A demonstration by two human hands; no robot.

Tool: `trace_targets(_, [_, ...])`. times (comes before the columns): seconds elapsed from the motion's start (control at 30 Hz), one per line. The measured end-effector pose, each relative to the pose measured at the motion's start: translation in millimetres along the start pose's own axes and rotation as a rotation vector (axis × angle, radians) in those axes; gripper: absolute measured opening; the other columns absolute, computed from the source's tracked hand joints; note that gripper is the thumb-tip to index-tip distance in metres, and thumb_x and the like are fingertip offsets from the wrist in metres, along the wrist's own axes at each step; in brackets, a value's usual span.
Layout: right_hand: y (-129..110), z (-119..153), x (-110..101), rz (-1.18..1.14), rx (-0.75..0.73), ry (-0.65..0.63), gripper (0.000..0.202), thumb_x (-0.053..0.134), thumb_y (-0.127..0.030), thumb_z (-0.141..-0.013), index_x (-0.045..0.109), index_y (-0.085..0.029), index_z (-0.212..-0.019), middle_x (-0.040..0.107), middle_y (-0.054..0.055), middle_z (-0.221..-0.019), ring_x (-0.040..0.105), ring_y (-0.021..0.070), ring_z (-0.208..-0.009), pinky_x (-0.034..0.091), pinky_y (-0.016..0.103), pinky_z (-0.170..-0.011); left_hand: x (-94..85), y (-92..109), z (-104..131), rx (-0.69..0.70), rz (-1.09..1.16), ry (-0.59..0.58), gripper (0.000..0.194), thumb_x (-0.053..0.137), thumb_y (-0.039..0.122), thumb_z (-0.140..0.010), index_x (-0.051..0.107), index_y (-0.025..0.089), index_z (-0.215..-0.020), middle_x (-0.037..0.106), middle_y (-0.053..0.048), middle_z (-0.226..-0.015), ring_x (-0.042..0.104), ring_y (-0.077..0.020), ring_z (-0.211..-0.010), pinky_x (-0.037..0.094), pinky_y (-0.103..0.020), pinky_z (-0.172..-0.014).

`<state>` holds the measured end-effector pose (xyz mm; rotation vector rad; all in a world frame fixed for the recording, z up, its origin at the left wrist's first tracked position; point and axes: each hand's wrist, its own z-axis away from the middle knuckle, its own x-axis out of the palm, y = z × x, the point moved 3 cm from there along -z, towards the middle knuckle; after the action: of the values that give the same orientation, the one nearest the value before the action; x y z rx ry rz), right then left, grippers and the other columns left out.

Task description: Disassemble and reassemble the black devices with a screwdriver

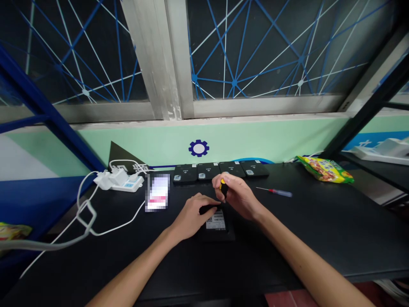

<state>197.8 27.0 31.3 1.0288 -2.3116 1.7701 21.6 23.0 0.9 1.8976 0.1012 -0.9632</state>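
A flat black device with a white printed label [215,220], which looks like a hard drive, lies on a black mat or tray [230,236] in front of me. My left hand [194,213] is at its far left part, thumb and forefinger closing on its far edge; the exact grip is partly hidden. Over the far end of the device, my right hand [238,192] is wrapped round a yellow-and-black screwdriver handle [223,187] held upright. Its tip comes down close to my left fingertips, too small to make out.
Several black boxes [185,173] stand in a row along the wall. A second screwdriver [279,193] and a yellow snack bag [326,169] lie to the right. Leftward are a lit phone [157,192], a white power strip [128,182] and looping white cables [108,233].
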Motion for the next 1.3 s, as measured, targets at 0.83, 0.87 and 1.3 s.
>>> trace_targets(0.83, [4.2, -1.6, -6.6, -0.036, 0.031, -0.009, 0.024, 0.082, -0.033, -0.092, 0.062, -0.020, -0.086, 0.067, 0.003, -0.091, 0.060, 0.0147, -0.067, 0.043, 0.029, -0.065, 0.5, 0.5, 1.0, 0.003, -0.009, 0.008, 0.025, 0.069, 0.024, -0.103, 0.080, 0.033, -0.123, 0.080, 0.000, -0.120, 0.068, -0.0238, -0.110, 0.051, -0.040, -0.100])
trace_targets(0.87, [4.1, -1.3, -6.4, -0.036, 0.039, -0.010, 0.026, 0.083, -0.032, -0.091, 0.061, -0.021, -0.088, 0.068, 0.002, -0.092, 0.060, 0.0141, -0.065, 0.042, 0.029, -0.064, 0.4, 0.4, 1.1, 0.001, -0.008, 0.007, 0.025, 0.069, 0.024, -0.103, 0.079, 0.033, -0.123, 0.080, 0.000, -0.120, 0.068, -0.0238, -0.109, 0.051, -0.040, -0.100])
trace_targets(1.3, [1.1, -1.4, -8.7, -0.001, 0.015, 0.051, 0.022, 0.072, -0.036, -0.100, 0.069, -0.018, -0.088, 0.062, 0.006, -0.108, 0.052, 0.0105, -0.066, 0.042, 0.030, -0.068, -0.2, 1.6, 0.6, 0.011, -0.003, -0.009, 0.024, 0.066, 0.026, -0.104, 0.080, 0.032, -0.123, 0.080, -0.002, -0.123, 0.067, -0.0255, -0.115, 0.052, -0.043, -0.103])
